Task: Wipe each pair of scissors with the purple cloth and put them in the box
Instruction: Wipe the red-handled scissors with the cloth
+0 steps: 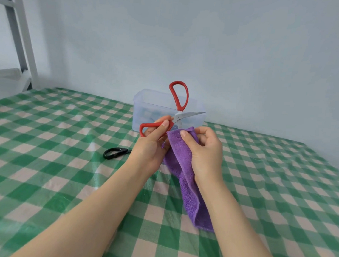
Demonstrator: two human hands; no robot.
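My left hand (151, 145) grips the lower handle of the red scissors (178, 101), which are spread wide in the air above the table. One blade points right; the other goes down into the purple cloth (179, 167). My right hand (204, 149) pinches the cloth around that hidden blade, and the rest of the cloth hangs down to the table. Behind the hands stands the clear plastic box (146, 108); something bluish lies in it, too blurred to name. Black scissors (115, 152) lie on the table left of my left wrist, their blades hidden behind it.
A green and white checked cloth (56, 162) covers the table, which meets a pale wall at the back. A grey metal frame (19, 34) stands at the far left corner.
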